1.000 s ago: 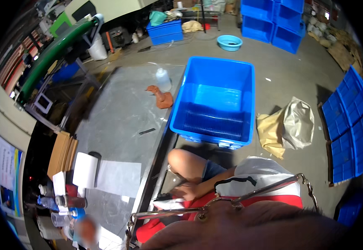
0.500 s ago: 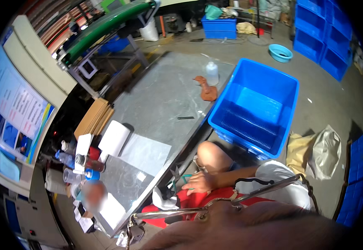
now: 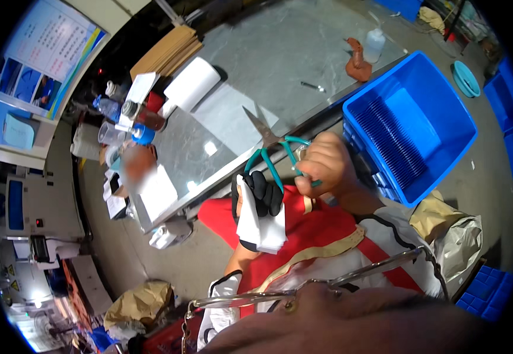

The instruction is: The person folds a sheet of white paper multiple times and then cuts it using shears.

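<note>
In the head view I've got the scissors (image 3: 269,140) up in front of the red apron (image 3: 303,221), off the worktop (image 3: 256,35), whose near edge lies just beyond in the picture.

Right hand (image 3: 329,162): clamped on one handle loop, fingers curled through or around it, can't tell which. Left hand (image 3: 259,194): black glove, fingers curled in on a folded white piece (image 3: 262,230). The other handle ends right by the gloved fingers; touching or just overlapping in my view, can't tell.

Blades (image 3: 259,127) point up and left, out over the worktop. Long axis slants from tips at upper left down to the loops at lower right; handles spread apart.

Handling, my judgement: light to middling weight, stiff metal blades, smooth handles that look easy to grip, not fragile. Free handle could swing on the pivot. I'd take the teal loops, never the sharp ends. The white piece looks light, soft and floppy, paper or cloth; I'd pinch it across the folds. It hangs toward the apron, long side running roughly down the picture.
</note>
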